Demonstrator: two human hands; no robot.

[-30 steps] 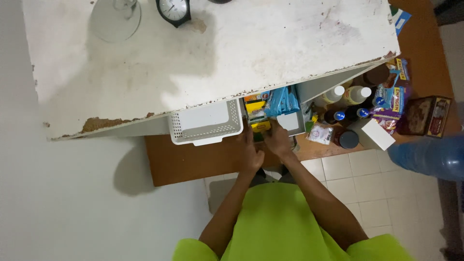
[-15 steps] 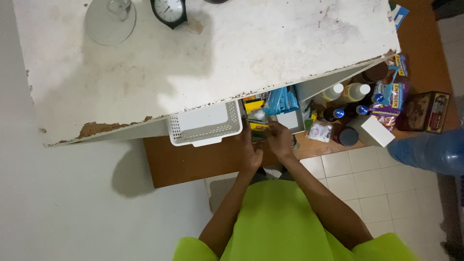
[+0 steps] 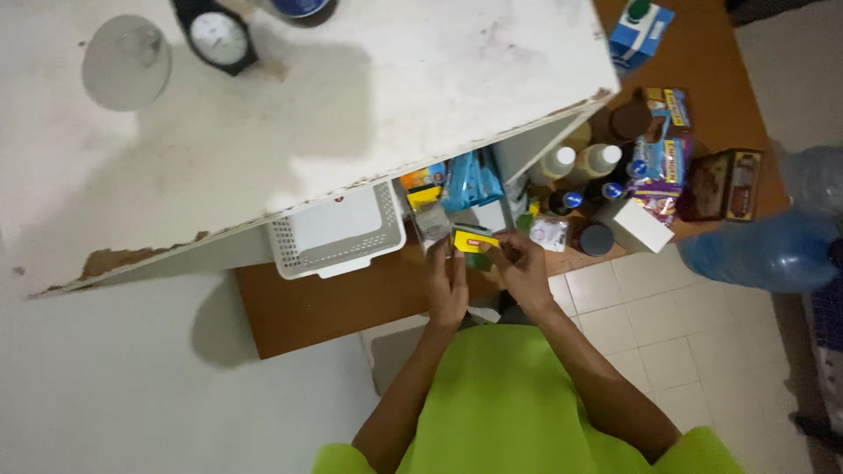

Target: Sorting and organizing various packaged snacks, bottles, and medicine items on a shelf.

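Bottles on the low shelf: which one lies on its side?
The big blue translucent water bottle at the far right, lying over the tiled floor edge. The small white-capped bottles stand upright beside the cabinet, seen cap-on from above.

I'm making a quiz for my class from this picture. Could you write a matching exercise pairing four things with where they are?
Things:
1. small yellow box
2. white plastic basket
3. black round clock
4. large blue water bottle

Places:
A. lying on the tiled floor
B. on top of the white cabinet
C. between both hands
D. on the shelf under the cabinet top

Pairs: 1-C, 2-D, 3-B, 4-A
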